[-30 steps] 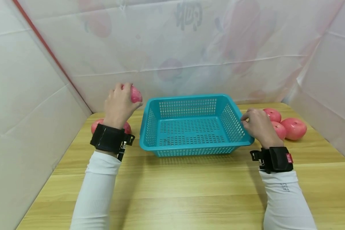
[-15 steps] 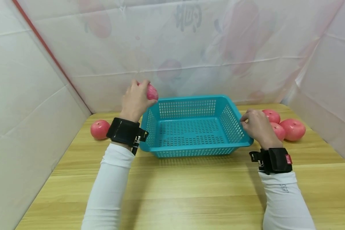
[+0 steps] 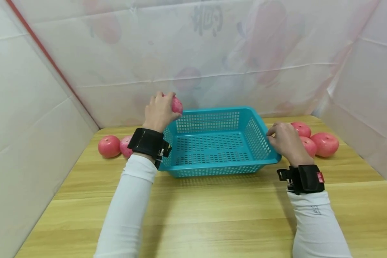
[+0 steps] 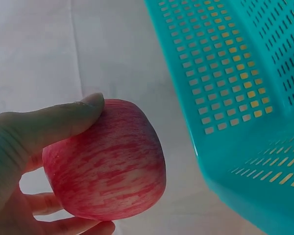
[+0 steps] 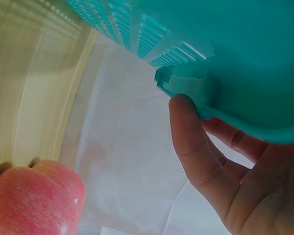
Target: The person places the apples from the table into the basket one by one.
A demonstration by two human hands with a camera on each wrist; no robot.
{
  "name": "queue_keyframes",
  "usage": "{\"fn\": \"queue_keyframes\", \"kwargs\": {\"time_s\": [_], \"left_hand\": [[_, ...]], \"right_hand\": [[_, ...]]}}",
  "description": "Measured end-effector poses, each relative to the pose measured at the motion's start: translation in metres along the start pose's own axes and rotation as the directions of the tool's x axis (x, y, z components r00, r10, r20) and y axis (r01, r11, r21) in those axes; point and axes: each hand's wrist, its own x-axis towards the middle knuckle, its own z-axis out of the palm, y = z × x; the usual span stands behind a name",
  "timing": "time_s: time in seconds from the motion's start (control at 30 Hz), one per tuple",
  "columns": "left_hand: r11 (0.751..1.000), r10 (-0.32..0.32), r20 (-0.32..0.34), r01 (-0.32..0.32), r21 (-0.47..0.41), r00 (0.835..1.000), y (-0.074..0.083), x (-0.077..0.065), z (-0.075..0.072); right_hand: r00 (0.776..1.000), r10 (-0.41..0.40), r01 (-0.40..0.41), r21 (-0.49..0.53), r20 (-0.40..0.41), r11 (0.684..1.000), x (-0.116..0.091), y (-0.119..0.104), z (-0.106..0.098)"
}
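My left hand [image 3: 158,113] holds a red-pink apple [image 3: 177,105] in the air near the back left corner of a teal plastic basket [image 3: 213,167]. In the left wrist view the thumb lies across the apple [image 4: 110,164] and the fingers reach around beneath it, with the basket's rim [image 4: 179,100] a short gap away. At the basket's right side, my right hand [image 3: 287,141] grips the rim. The right wrist view has its thumb pressed on the rim's edge [image 5: 245,126] and the fingers on the other side. No fruit shows inside the basket.
Two apples lie left of the basket: one [image 3: 109,146] in full view, the other [image 3: 125,146] partly behind my left wrist. On the right, three more apples [image 3: 325,144] sit close beside my right hand. Pale sheeting [image 3: 193,53] walls in the wooden table [image 3: 213,218].
My left hand has carried the apple rightward from above the left apples to the basket's back left corner. Both left apples now show. The right hand keeps its grip on the rim.
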Motion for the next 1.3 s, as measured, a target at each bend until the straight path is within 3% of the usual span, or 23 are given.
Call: {"fn": "queue_keyframes", "kwargs": {"time_s": [0.33,0.87,1.3], "left_hand": [[1.000,0.012,0.075,-0.014,0.014,0.997,0.001,0.007,0.012],[1.000,0.007,0.114,-0.004,-0.027,0.993,-0.001,0.013,0.034],[0.999,0.031,0.184,-0.028,-0.020,0.982,0.000,0.018,0.051]], "right_hand": [[1.000,0.013,-0.013,-0.004,0.002,1.000,-0.001,-0.001,-0.002],[1.000,-0.003,0.003,-0.001,-0.010,1.000,-0.001,-0.002,-0.005],[1.000,0.026,-0.026,-0.003,0.007,1.000,-0.003,-0.003,-0.003]]}}
